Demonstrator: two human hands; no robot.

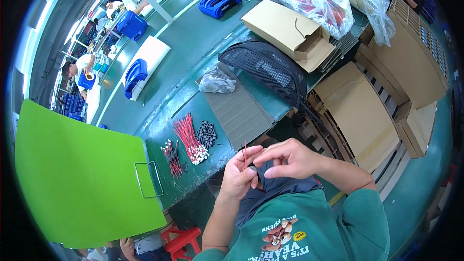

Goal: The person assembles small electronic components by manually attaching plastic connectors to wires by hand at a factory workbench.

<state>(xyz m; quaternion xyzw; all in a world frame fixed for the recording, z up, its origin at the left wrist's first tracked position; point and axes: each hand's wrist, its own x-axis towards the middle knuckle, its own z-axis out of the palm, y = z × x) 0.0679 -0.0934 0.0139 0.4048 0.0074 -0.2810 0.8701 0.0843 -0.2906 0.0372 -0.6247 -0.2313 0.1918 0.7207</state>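
My left hand is closed, with thumb and fingers pinching a thin wire lead whose red and black strands stick up. A small dark round part shows at the thumb tip. My right hand is beside it, index finger and thumb apart, with nothing visible between them; its fingertips reach close to the left fingers. On the green bench lie a bundle of red wire leads with white connectors, a pile of black ring-like parts, and a smaller bunch of red and black leads.
A lime-green panel with a wire handle stands at left. Grey cardboard carries a clear plastic bag. Behind are a black mesh bag, an open carton and blue plastic housings. A red stool stands below.
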